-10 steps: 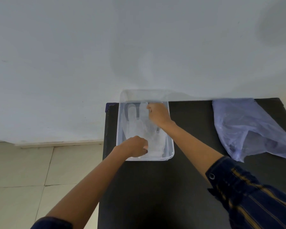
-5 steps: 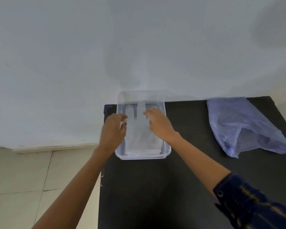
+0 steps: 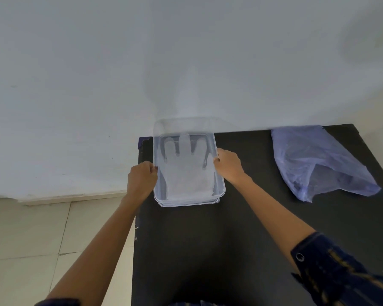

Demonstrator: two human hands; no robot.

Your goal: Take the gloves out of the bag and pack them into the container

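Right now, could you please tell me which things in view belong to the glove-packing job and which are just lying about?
Part of the job:
clear container, held at its sides by left hand and right hand
gloves, flat inside it
purple bag

Just there:
black table
white wall
tiled floor

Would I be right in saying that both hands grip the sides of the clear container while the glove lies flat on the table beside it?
Not quite: the head view shows the glove lying flat inside the clear container, not beside it. The left hand and right hand do grip its sides.
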